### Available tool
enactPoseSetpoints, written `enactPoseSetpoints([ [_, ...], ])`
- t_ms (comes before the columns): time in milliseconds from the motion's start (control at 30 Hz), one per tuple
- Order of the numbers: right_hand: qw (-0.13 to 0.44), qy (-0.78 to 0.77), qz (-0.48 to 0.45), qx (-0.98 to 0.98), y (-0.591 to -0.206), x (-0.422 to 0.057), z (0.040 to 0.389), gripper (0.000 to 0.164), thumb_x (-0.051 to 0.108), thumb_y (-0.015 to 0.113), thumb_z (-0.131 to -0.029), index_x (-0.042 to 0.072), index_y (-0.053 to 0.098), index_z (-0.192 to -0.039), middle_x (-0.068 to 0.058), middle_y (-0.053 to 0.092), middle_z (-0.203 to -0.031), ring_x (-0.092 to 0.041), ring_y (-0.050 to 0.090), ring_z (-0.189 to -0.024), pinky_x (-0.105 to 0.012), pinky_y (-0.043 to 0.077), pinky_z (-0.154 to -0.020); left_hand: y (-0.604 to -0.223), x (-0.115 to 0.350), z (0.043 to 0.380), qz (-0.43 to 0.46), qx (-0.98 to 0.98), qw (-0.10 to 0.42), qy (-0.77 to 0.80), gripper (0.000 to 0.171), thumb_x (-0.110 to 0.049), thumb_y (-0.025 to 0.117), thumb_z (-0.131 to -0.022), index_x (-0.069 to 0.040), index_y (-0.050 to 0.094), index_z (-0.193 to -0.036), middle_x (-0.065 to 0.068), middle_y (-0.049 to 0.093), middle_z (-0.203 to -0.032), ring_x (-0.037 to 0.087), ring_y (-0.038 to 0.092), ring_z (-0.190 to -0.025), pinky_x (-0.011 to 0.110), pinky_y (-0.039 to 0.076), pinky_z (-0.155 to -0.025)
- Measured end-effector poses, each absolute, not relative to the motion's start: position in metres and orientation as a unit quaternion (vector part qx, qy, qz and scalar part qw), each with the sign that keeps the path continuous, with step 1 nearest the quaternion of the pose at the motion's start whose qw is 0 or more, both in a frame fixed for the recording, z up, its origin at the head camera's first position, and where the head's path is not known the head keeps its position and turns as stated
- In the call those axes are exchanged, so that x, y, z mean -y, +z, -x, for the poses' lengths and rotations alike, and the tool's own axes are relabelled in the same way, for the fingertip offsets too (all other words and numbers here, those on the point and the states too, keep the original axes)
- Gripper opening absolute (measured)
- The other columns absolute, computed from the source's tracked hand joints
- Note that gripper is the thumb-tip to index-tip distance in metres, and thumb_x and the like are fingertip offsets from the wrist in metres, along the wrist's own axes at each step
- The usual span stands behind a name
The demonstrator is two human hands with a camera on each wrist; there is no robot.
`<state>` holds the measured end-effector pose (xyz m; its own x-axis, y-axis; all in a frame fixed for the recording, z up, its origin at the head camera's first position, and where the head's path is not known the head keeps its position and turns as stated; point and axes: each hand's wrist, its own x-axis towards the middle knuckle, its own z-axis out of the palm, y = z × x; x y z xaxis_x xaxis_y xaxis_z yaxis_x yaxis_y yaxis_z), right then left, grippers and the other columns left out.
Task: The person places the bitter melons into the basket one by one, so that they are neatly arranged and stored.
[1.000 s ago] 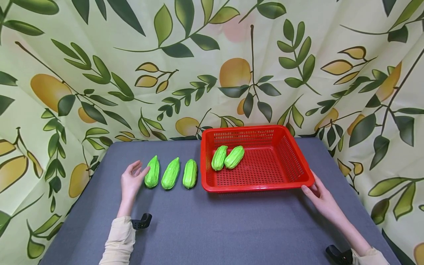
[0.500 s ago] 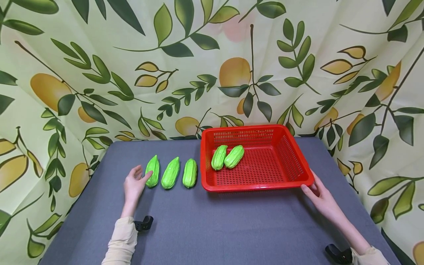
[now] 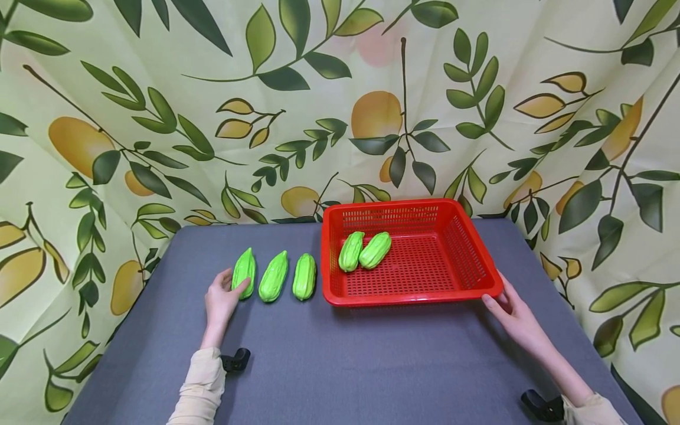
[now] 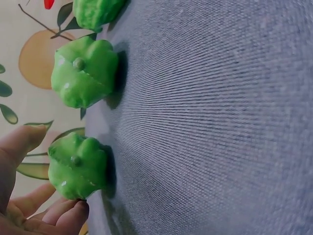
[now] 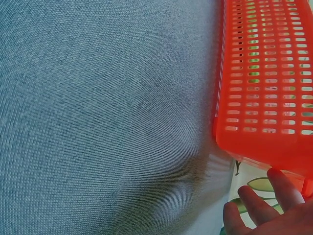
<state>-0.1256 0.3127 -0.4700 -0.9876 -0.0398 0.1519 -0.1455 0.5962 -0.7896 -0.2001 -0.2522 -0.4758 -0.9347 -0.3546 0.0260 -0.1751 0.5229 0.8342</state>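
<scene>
Three ribbed green gourds lie in a row on the table, left of a red plastic basket (image 3: 414, 300). My left hand (image 3: 220, 298) is at the leftmost gourd (image 3: 244, 273), its thumb and fingers spread on either side. In the left wrist view the fingers (image 4: 73, 215) are right at one side of this gourd, while the thumb (image 4: 27, 139) stands apart from it. My right hand (image 3: 512, 310) holds the basket's near right corner, thumb at the front rim and fingers round the side. The right wrist view shows fingertips (image 5: 276, 174) against the basket's end; the thumb is hidden there.
Inside the basket, two more gourds, one on the left (image 3: 351, 252) and one beside it (image 3: 375, 250), lean at its left end. The middle gourd (image 3: 273, 277) and right gourd (image 3: 304, 277) lie on the grey tablecloth (image 3: 372, 366). A leaf-patterned curtain (image 3: 319, 136) hangs behind.
My left hand has moved right and slightly down, bringing its thumb and fingers around the leftmost gourd. My right hand and the basket have stayed in place.
</scene>
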Motion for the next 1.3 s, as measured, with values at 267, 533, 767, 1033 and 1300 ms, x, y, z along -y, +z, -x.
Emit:
enactPoseSetpoints([
  [267, 0.056, 0.448, -0.049, 0.891, -0.47, -0.312, 0.125, 0.073, 0.016, 0.055, -0.095, 0.013, 0.012, -0.153, -0.035, 0.043, -0.136, 0.034, 0.034, -0.1, 0.004, 0.029, -0.078, -0.483, 0.255, 0.202, -0.145, 0.865, 0.132, -0.462, 0.06, -0.022, 0.071, -0.084, 0.008, 0.048, -0.13, 0.031, 0.053, -0.129, 0.036, 0.055, -0.121, 0.04, 0.045, -0.102],
  [533, 0.053, 0.45, -0.051, 0.89, -0.47, -0.313, 0.125, 0.072, 0.016, 0.055, -0.095, 0.013, 0.012, -0.153, -0.035, 0.044, -0.135, 0.034, 0.035, -0.1, 0.004, 0.03, -0.078, -0.483, 0.256, 0.2, -0.151, 0.878, 0.122, -0.439, 0.06, -0.015, 0.071, -0.083, 0.012, 0.046, -0.131, 0.035, 0.052, -0.128, 0.042, 0.051, -0.122, 0.047, 0.042, -0.102],
  [767, 0.049, 0.446, -0.047, 0.892, -0.469, -0.313, 0.126, 0.073, 0.017, 0.055, -0.095, 0.014, 0.011, -0.154, -0.033, 0.044, -0.137, 0.034, 0.034, -0.1, 0.003, 0.03, -0.077, -0.486, 0.257, 0.203, -0.149, 0.878, 0.126, -0.436, 0.06, -0.015, 0.07, -0.083, 0.011, 0.046, -0.131, 0.035, 0.052, -0.128, 0.043, 0.051, -0.122, 0.048, 0.042, -0.102],
  [1033, 0.051, 0.445, -0.049, 0.892, -0.47, -0.313, 0.125, 0.072, 0.017, 0.055, -0.095, 0.014, 0.012, -0.153, -0.034, 0.044, -0.136, 0.034, 0.033, -0.101, 0.003, 0.03, -0.078, -0.483, 0.256, 0.201, -0.169, 0.861, 0.122, -0.465, 0.058, -0.013, 0.07, -0.084, 0.011, 0.046, -0.131, 0.035, 0.051, -0.129, 0.044, 0.05, -0.123, 0.047, 0.042, -0.103],
  [1300, 0.053, 0.443, -0.049, 0.893, -0.469, -0.312, 0.125, 0.073, 0.017, 0.055, -0.095, 0.014, 0.012, -0.153, -0.033, 0.045, -0.136, 0.034, 0.033, -0.101, 0.004, 0.03, -0.078, -0.471, 0.253, 0.201, -0.178, 0.846, 0.137, -0.483, 0.057, -0.013, 0.07, -0.084, 0.009, 0.047, -0.132, 0.034, 0.051, -0.13, 0.044, 0.05, -0.122, 0.047, 0.042, -0.103],
])
